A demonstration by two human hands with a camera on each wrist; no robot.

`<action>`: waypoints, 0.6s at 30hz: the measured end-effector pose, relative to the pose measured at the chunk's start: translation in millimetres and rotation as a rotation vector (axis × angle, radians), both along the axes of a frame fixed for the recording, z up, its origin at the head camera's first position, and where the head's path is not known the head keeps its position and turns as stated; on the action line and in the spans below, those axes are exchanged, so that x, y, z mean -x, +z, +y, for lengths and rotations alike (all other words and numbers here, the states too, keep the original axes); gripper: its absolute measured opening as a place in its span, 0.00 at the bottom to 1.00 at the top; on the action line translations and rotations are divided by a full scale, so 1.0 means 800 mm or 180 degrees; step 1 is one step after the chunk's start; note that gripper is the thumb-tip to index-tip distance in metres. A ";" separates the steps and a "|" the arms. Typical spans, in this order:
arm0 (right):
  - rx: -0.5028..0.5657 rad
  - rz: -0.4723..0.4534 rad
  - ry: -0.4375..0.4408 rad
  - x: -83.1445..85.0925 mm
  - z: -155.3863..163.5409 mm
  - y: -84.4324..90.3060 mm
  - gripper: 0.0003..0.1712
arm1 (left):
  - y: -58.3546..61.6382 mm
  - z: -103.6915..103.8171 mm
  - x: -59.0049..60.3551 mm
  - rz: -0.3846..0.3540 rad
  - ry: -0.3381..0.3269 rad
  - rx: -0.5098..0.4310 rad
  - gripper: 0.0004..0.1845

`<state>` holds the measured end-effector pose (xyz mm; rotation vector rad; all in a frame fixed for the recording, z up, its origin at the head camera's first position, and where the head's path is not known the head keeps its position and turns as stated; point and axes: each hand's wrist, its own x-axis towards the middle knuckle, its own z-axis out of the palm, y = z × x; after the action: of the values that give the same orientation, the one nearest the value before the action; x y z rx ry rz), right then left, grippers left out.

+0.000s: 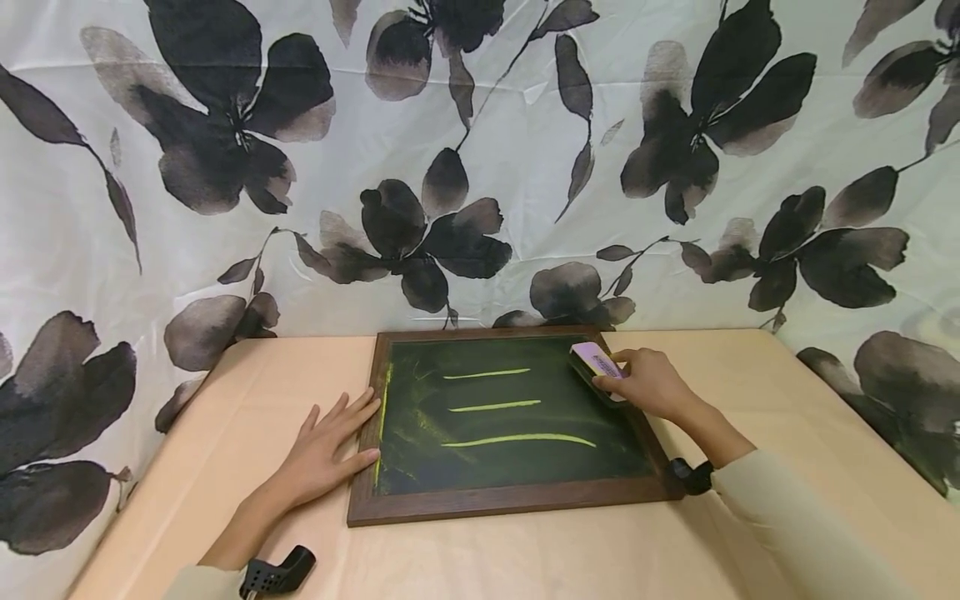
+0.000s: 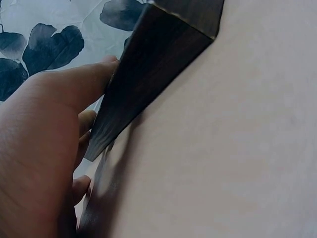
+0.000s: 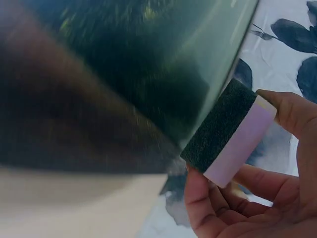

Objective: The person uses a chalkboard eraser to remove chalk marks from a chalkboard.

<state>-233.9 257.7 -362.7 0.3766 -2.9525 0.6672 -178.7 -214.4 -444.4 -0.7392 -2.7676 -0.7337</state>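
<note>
Eraser [image 1: 595, 364] gripped in right hand [image 1: 647, 384]; left hand [image 1: 330, 446] steadies chalkboard [image 1: 510, 496].

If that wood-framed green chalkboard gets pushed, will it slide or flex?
The wood-framed green chalkboard looks rigid, so probably no flex. Lying flat on the smooth tan tabletop, it may slide; the left hand lies flat against its frame, likely steadying it.

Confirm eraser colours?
Eraser: dark felt face, pink back, held by the right hand. Right wrist view shows it best.
</note>
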 end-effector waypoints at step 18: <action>0.0030 -0.0091 -0.0098 0.044 -0.043 -0.017 0.23 | -0.001 -0.003 0.003 0.0032 -0.0010 0.0018 0.37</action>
<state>-268.8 223.2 -376.2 0.3226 -2.9743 0.6885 -181.1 -217.1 -445.4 -0.7465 -2.7613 -0.7210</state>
